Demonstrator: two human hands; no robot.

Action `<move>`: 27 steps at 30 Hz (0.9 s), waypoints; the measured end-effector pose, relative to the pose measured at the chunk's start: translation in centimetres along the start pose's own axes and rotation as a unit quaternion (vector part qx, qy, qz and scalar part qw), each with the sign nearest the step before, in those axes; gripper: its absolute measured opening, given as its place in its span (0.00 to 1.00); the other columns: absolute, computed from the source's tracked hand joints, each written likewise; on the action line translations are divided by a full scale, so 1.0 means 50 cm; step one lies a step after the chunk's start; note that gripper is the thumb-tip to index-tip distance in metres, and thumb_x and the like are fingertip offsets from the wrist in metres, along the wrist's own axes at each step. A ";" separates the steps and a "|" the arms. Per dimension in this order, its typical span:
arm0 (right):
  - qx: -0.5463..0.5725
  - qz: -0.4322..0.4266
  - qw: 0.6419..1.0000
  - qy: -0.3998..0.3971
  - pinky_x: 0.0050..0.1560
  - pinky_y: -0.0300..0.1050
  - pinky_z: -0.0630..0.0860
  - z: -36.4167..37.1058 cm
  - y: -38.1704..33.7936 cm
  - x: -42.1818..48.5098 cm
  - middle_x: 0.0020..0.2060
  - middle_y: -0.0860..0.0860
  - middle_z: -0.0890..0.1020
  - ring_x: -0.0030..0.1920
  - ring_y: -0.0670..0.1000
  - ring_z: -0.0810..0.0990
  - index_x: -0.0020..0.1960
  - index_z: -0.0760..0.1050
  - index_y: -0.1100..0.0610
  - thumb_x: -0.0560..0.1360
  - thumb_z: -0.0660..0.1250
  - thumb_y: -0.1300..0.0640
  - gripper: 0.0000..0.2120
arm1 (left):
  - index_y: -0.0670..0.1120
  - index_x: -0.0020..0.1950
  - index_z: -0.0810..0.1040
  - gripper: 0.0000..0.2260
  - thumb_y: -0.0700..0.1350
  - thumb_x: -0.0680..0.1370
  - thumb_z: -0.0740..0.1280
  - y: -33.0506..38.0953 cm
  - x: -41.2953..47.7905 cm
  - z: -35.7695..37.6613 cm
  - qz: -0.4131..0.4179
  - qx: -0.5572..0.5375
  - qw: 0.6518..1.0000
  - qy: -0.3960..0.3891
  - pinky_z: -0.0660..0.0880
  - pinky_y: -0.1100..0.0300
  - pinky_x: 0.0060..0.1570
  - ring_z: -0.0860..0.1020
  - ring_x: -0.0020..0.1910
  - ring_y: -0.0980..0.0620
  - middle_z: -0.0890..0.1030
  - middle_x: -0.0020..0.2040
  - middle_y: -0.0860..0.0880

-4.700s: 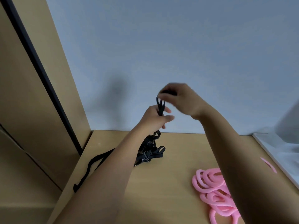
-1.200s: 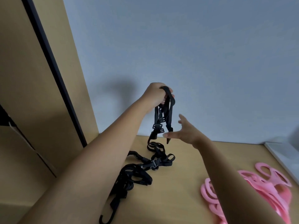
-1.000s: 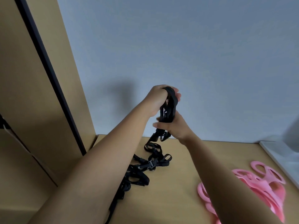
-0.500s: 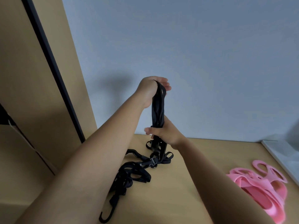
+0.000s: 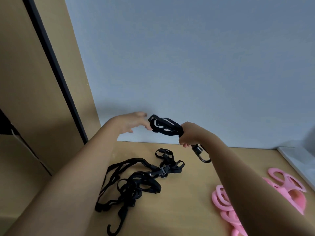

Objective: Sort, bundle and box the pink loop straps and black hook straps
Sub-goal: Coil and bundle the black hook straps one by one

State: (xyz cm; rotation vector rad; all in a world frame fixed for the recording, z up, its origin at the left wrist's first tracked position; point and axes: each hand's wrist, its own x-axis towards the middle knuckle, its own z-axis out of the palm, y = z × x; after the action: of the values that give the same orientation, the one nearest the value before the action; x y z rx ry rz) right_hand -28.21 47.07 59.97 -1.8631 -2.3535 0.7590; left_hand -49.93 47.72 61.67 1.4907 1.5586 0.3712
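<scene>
Spanning the upper view, a grey-blue wall (image 5: 187,57) stood behind a tan worktop (image 5: 187,210), with a tan side panel (image 5: 25,82) crossed by a black strip (image 5: 56,74) at the left. On the worktop, left of centre, lay the loose pile of black hook straps (image 5: 136,181), tangled, with buckles showing and one open hook (image 5: 115,225) at its near end. The pink loop straps (image 5: 225,201) lay in overlapping heaps at the right of the worktop, partly hidden by the right forearm (image 5: 238,176) and near a white tray (image 5: 298,159) at the far right edge. The right hand (image 5: 189,133) was raised above the worktop, its grip closed round a coiled bundle of black strap (image 5: 165,126). The coils projected leftward from the fist, and a black swivel clip (image 5: 202,154) hung below it. The left hand (image 5: 131,123) was held level with the bundle, its grip wide, fingers extended and holding nothing. Its fingertips were just beside the bundle's looped end; contact could not be determined.
</scene>
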 end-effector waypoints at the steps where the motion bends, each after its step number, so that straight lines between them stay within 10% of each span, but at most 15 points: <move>1: -0.036 0.001 0.999 -0.007 0.40 0.42 0.75 -0.002 -0.006 0.001 0.30 0.52 0.81 0.32 0.48 0.79 0.43 0.76 0.63 0.69 0.62 0.68 0.06 | 0.51 0.76 0.55 0.40 0.44 0.70 0.73 0.008 -0.003 0.006 0.019 0.076 0.997 0.025 0.59 0.52 0.70 0.56 0.75 0.49 0.58 0.76 0.50; 4: -0.112 -0.012 0.993 -0.022 0.41 0.42 0.74 -0.001 -0.033 0.001 0.28 0.50 0.79 0.33 0.50 0.78 0.43 0.75 0.61 0.69 0.63 0.66 0.05 | 0.55 0.77 0.45 0.52 0.49 0.65 0.78 0.038 -0.008 0.059 0.117 0.270 0.954 0.060 0.51 0.48 0.74 0.43 0.77 0.50 0.49 0.78 0.50; 7: -0.134 -0.034 0.990 -0.032 0.40 0.42 0.74 -0.004 -0.052 -0.001 0.27 0.49 0.78 0.31 0.48 0.77 0.43 0.74 0.60 0.70 0.64 0.65 0.03 | 0.54 0.77 0.47 0.52 0.51 0.64 0.78 0.033 0.008 0.120 0.182 0.321 0.927 0.067 0.47 0.46 0.74 0.50 0.77 0.50 0.61 0.76 0.51; 11: -0.090 -0.064 0.993 -0.044 0.35 0.38 0.71 -0.022 -0.057 -0.014 0.28 0.49 0.79 0.30 0.47 0.77 0.45 0.76 0.61 0.70 0.65 0.66 0.05 | 0.48 0.59 0.75 0.18 0.46 0.70 0.74 0.013 0.024 0.145 0.182 0.161 0.966 0.086 0.73 0.57 0.47 0.77 0.47 0.49 0.80 0.48 0.49; 14: 0.017 -0.086 0.994 -0.062 0.36 0.38 0.70 -0.031 -0.040 -0.021 0.29 0.50 0.78 0.30 0.47 0.75 0.39 0.74 0.59 0.67 0.69 0.64 0.05 | 0.43 0.40 0.76 0.04 0.41 0.74 0.68 0.025 0.026 0.133 0.167 0.104 0.977 0.081 0.70 0.56 0.37 0.72 0.34 0.49 0.74 0.34 0.47; 19: 0.205 -0.079 0.974 -0.059 0.42 0.40 0.70 0.001 0.010 -0.023 0.30 0.48 0.76 0.34 0.47 0.75 0.35 0.74 0.57 0.66 0.73 0.63 0.08 | 0.40 0.39 0.73 0.03 0.37 0.74 0.64 0.053 0.024 0.090 0.136 0.120 0.982 0.047 0.70 0.54 0.40 0.68 0.36 0.47 0.70 0.36 0.45; 27: 0.524 -0.075 0.846 -0.068 0.37 0.42 0.75 0.060 0.027 -0.020 0.31 0.56 0.77 0.32 0.53 0.75 0.47 0.71 0.61 0.71 0.65 0.73 0.11 | 0.42 0.36 0.69 0.06 0.36 0.73 0.62 0.085 0.029 0.064 0.109 0.133 0.979 0.111 0.67 0.56 0.37 0.66 0.32 0.48 0.66 0.31 0.47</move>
State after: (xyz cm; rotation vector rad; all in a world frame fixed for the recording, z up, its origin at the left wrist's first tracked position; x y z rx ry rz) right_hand -27.71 45.33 57.08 -1.1237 -1.4891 1.7107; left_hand -44.60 48.80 62.57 1.8896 1.6724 0.4843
